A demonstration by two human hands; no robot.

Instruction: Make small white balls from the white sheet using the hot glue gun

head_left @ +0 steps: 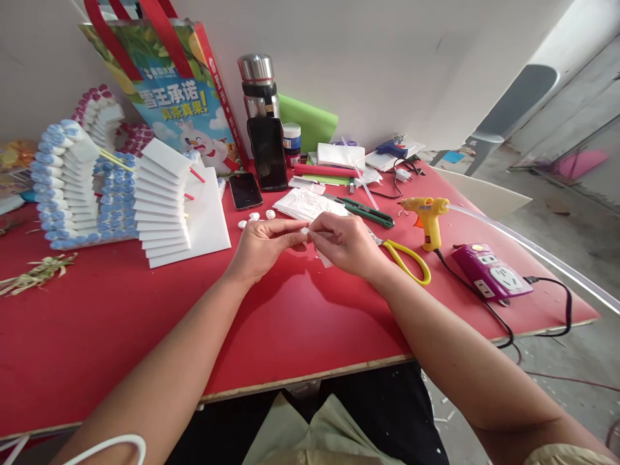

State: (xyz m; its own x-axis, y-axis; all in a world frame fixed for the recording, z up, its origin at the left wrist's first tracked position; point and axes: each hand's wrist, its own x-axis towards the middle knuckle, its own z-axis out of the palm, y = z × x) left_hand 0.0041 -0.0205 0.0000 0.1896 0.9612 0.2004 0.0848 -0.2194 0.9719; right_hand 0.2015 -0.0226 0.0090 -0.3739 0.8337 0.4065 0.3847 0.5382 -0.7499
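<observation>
My left hand [261, 247] and my right hand [346, 242] meet above the middle of the red table [290, 336]. Pinched between the fingertips of both is a small white rolled piece [305, 231], its exact material too small to make out. Several similar white rolled pieces [254, 217] lie just behind my left hand. Beyond my fingers is a stack of thin white sheets [305, 201], and a green utility knife [368, 213] rests beside it. Yellow-handled scissors [411, 261] lie to the right of my right hand, their blades partly hidden by it.
On the right stand a yellow glue gun [426, 219] and a purple power strip [494, 272] with cords. Blue-and-white folded models [68, 187] and white stepped panels [162, 200] occupy the left. Behind are a phone [245, 191], a black phone [268, 154], a flask [256, 68] and a bag [169, 97].
</observation>
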